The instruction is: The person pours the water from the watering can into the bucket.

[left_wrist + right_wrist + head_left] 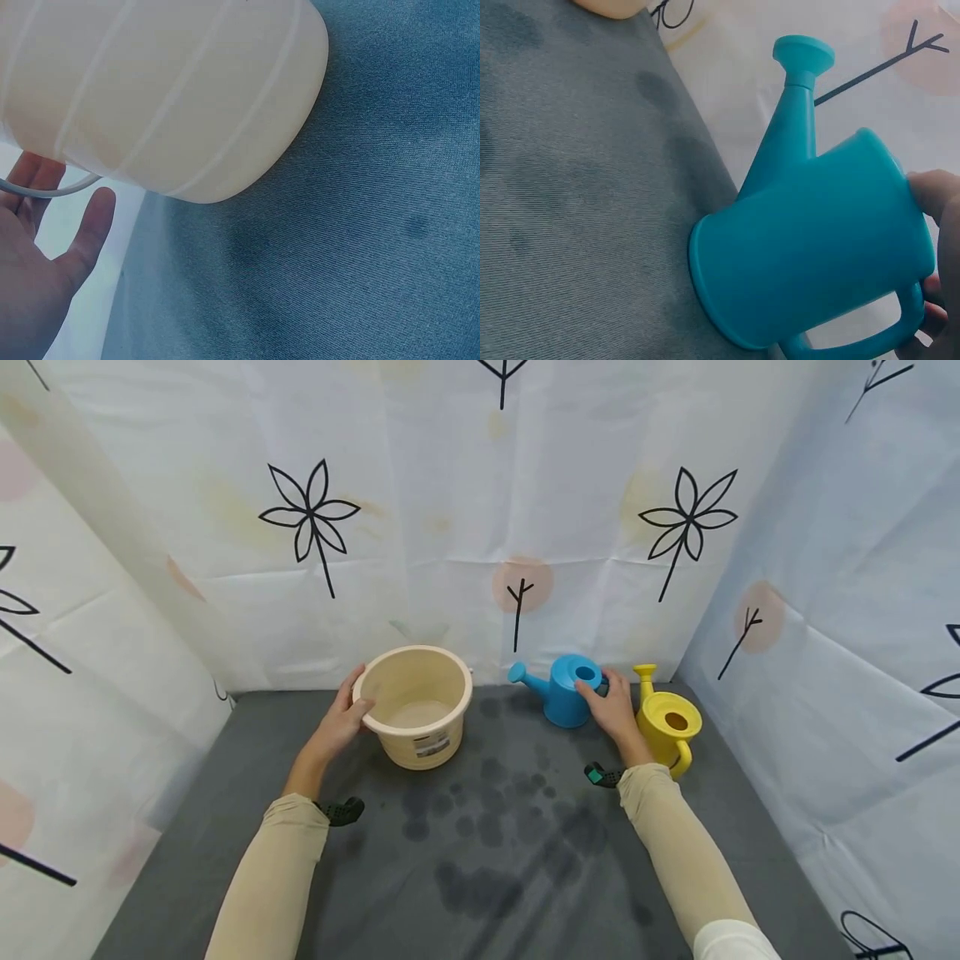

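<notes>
At the back left stands a cream bucket [417,727], with my left hand [347,717] against its left rim. In the left wrist view that hand's fingers touch the bucket [180,97] beside its thin handle [45,193], while the thumb is spread apart from the wall. My right hand [613,703] grips a blue watering can [567,695] at its handle side, thumb on the top rim. The right wrist view shows the can's [810,247] spout upper left and fingers curled by its handle [870,341]. A yellow watering can [671,727] stands just right of my right hand.
Dark wet-looking spots [491,827] mark the grey cloth-covered table [420,910]. A white fabric backdrop [427,485] with plant drawings rises behind the table and on both sides.
</notes>
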Demonstrator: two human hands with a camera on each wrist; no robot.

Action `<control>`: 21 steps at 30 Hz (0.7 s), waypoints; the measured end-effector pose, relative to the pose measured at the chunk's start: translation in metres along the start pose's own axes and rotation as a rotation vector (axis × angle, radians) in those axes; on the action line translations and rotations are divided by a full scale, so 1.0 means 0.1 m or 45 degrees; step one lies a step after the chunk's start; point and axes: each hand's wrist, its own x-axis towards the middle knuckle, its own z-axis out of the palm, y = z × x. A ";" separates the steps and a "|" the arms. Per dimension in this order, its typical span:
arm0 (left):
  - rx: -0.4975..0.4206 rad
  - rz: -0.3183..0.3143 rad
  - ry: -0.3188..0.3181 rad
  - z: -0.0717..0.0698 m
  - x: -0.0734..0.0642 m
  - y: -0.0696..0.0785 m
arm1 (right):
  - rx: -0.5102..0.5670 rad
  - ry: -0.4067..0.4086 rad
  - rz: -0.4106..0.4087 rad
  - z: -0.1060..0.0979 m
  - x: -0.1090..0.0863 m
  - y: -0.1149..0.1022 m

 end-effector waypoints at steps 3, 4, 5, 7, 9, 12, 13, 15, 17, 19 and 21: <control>0.006 -0.001 -0.005 -0.01 0.01 -0.02 | 0.019 -0.013 -0.014 0.02 -0.01 0.00; 0.006 -0.003 -0.005 -0.01 0.01 -0.03 | 0.025 -0.017 -0.017 0.03 -0.01 0.00; 0.004 -0.002 -0.008 -0.02 0.01 -0.03 | 0.033 -0.022 -0.016 0.04 -0.02 0.01; -0.007 -0.004 -0.011 -0.02 0.02 -0.04 | 0.056 -0.036 -0.008 0.06 -0.03 0.03; -0.021 -0.006 -0.011 -0.02 0.01 -0.04 | 0.086 -0.048 0.002 0.08 -0.04 0.06; -0.042 -0.008 -0.009 -0.01 0.02 -0.04 | 0.123 -0.050 0.003 0.11 -0.05 0.11; -0.044 -0.009 -0.007 0.00 0.02 -0.03 | 0.135 -0.046 -0.005 0.12 -0.06 0.12; -0.047 -0.011 -0.003 0.01 0.02 -0.03 | 0.157 -0.035 -0.025 0.14 -0.06 0.14; -0.035 -0.015 0.002 0.01 0.01 -0.02 | 0.200 -0.039 -0.034 0.15 -0.07 0.17; -0.029 -0.015 0.008 0.02 0.01 -0.01 | 0.258 -0.051 -0.034 0.15 -0.07 0.19; -0.021 -0.008 0.009 0.01 0.01 0.00 | 0.321 -0.071 -0.041 0.15 -0.07 0.22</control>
